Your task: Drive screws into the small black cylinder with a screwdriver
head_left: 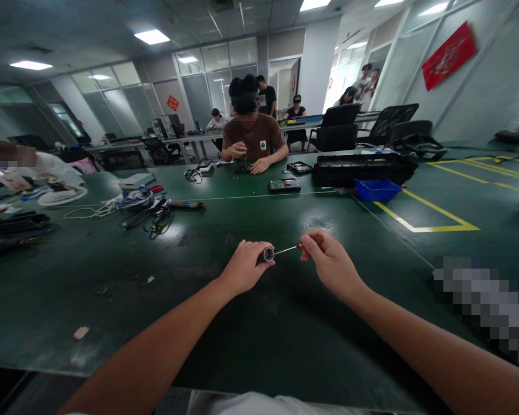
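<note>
My left hand [245, 270] is closed around a short dark cylindrical part [268, 254]. Its round end has a pale rim and a hollow-looking middle, facing me; the rest is hidden by my fingers. Between the fingertips of my right hand [331, 262] is a thin screwdriver [286, 250], its metal shaft pointing left. The tip reaches the right edge of the round end; whether it touches I cannot tell. Most of the handle is covered by my fingers, with a reddish bit showing. Both hands are held above the green tabletop [259, 340].
Across the table a person [253, 138] works on a small dark device. Nearby are an opened hard drive [284, 185], a long black casing [365, 169] and a blue bin [377, 190]. Tangled cables [151, 218] and an electric screwdriver-like tool [185, 205] lie left.
</note>
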Demonstrator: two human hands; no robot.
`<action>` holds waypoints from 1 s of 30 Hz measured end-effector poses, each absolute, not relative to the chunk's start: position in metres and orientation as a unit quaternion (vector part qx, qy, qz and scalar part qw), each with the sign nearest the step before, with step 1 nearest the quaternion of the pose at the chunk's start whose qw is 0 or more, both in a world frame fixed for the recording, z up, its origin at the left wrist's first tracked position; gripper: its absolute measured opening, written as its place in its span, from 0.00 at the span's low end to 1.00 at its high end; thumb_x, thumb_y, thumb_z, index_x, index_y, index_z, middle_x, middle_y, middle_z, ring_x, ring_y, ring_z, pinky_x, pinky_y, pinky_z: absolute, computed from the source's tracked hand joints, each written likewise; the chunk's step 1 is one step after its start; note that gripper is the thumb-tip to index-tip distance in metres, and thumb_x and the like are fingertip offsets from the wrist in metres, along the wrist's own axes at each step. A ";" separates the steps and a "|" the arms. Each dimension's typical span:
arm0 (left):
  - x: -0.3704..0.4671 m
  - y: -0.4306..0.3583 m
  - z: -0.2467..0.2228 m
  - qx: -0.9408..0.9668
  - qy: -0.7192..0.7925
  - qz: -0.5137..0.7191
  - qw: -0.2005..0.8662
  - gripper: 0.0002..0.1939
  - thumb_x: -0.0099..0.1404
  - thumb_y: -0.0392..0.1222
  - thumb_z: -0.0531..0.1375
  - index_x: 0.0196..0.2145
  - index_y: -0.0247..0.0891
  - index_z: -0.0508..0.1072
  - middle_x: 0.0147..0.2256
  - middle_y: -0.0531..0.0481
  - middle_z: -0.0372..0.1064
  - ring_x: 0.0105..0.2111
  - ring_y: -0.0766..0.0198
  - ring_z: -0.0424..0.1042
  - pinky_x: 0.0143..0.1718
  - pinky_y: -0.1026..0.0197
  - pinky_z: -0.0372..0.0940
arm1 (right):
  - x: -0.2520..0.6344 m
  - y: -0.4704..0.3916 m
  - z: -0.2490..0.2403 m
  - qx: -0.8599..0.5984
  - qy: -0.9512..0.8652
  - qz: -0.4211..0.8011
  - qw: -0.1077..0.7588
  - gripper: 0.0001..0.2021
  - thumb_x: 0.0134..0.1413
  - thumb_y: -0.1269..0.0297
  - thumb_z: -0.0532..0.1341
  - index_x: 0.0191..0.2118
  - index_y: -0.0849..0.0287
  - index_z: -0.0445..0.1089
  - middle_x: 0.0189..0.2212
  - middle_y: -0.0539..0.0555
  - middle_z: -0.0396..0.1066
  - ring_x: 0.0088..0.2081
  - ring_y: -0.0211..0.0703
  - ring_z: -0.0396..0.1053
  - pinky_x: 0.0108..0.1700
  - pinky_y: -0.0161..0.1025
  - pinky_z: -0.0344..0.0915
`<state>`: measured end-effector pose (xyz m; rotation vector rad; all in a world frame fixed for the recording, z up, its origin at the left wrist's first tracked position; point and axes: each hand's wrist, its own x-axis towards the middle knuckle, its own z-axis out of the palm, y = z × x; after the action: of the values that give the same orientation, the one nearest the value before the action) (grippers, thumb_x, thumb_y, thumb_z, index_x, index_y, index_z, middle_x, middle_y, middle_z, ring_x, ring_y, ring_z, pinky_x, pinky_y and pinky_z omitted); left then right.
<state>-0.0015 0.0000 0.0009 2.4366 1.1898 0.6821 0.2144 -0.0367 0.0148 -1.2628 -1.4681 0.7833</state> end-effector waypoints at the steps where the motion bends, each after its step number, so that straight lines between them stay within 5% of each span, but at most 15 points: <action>1: -0.001 0.000 0.001 0.858 0.419 0.242 0.173 0.13 0.66 0.42 0.62 0.48 0.42 0.71 0.45 0.49 0.73 0.46 0.55 0.69 0.54 0.47 0.59 | 0.214 -0.038 0.016 -0.523 -0.622 0.317 0.488 0.13 0.64 0.52 0.55 0.38 0.57 0.67 0.27 0.50 0.69 0.30 0.42 0.69 0.37 0.42 0.65; 13: -0.002 0.002 -0.001 0.859 0.419 0.251 0.153 0.13 0.66 0.42 0.63 0.47 0.41 0.71 0.45 0.49 0.73 0.45 0.56 0.69 0.51 0.51 0.61 | 0.206 -0.053 0.028 -0.537 -0.691 0.205 0.438 0.09 0.65 0.57 0.54 0.38 0.56 0.66 0.28 0.52 0.70 0.29 0.44 0.70 0.32 0.40 0.62; 30: 0.000 0.000 0.003 0.853 0.426 0.244 0.176 0.09 0.66 0.43 0.63 0.44 0.42 0.72 0.42 0.50 0.73 0.43 0.56 0.69 0.50 0.50 0.61 | 0.208 -0.052 0.025 -0.522 -0.683 0.228 0.457 0.09 0.65 0.57 0.54 0.40 0.56 0.67 0.29 0.52 0.72 0.32 0.44 0.72 0.34 0.40 0.65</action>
<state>-0.0002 -0.0002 0.0027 2.4160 1.2052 0.6914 0.2085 -0.0518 0.0247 -1.2864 -1.6828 0.5619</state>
